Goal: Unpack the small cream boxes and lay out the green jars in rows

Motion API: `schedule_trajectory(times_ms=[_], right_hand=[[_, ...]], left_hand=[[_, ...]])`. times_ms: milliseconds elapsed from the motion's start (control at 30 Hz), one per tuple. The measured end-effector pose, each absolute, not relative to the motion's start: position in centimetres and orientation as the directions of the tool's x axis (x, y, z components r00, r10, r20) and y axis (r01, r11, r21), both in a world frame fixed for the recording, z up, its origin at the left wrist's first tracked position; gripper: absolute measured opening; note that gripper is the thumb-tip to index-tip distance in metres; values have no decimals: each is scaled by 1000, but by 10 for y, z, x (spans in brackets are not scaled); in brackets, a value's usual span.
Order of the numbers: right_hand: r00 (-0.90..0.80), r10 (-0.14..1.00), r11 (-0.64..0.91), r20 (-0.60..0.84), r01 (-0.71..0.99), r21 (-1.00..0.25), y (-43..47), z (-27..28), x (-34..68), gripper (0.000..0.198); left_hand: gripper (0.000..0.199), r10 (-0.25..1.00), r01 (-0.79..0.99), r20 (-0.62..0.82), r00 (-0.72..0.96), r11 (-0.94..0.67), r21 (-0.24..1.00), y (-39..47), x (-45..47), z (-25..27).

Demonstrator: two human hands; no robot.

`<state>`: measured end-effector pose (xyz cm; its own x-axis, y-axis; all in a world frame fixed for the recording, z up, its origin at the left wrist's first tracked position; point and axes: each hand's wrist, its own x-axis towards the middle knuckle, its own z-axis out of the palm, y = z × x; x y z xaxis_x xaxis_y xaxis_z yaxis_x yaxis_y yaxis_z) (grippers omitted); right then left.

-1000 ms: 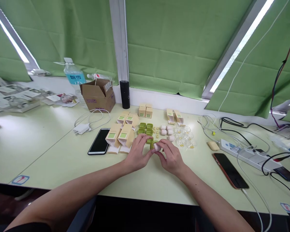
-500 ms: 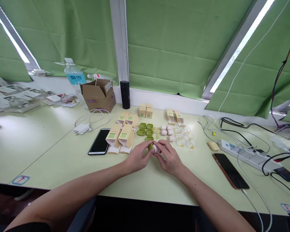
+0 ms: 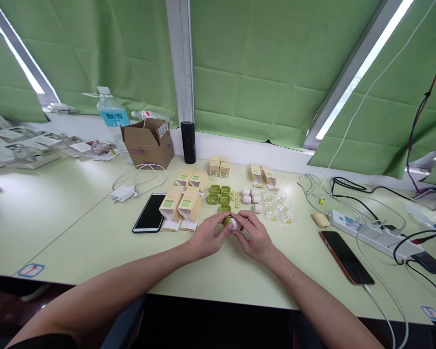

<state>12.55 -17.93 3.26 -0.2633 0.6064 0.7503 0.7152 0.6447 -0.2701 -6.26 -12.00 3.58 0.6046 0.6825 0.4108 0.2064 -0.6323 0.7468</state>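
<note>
Close to the table's middle, my left hand (image 3: 210,236) grips a small green square cup (image 3: 227,221). My right hand (image 3: 253,237) pinches a pale pink rounded piece (image 3: 235,224) against that cup; fingers cover much of both. Just beyond my hands sit several green cups (image 3: 213,198) in two columns. Beside them lie several tiny yellow pieces (image 3: 237,205), then several pale pink rounded pieces (image 3: 246,199). Farther right stand several clear plastic covers (image 3: 272,214) with yellow marks inside.
Open cardboard boxes (image 3: 170,203) stand left of the cups, next to a black phone (image 3: 148,213). Small boxes (image 3: 218,167) and a black bottle (image 3: 188,143) are at the back. On the right lie another phone (image 3: 347,257), a power strip (image 3: 370,237) and cables.
Both hands stay in the same place around the green cup and the pink piece. The held pieces have shifted very slightly between the fingers.
</note>
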Motion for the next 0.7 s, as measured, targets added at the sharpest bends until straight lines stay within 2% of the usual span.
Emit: schedule_trajectory(times_ms=[267,533,700], right_hand=[[-282,610,637,741,731,-245,-180,34,125,44],[-312,599,616,738,768,-175,-178,33,122,43],[-304,601,599,739,783,-165,-178,36,115,33]], left_hand=[[35,657,222,447,607,-681,698,-120,-64,36],[27,594,277,526,608,-780,560,-121,-62,42],[27,574,332,534,621,-810,484,-116,-60,38]])
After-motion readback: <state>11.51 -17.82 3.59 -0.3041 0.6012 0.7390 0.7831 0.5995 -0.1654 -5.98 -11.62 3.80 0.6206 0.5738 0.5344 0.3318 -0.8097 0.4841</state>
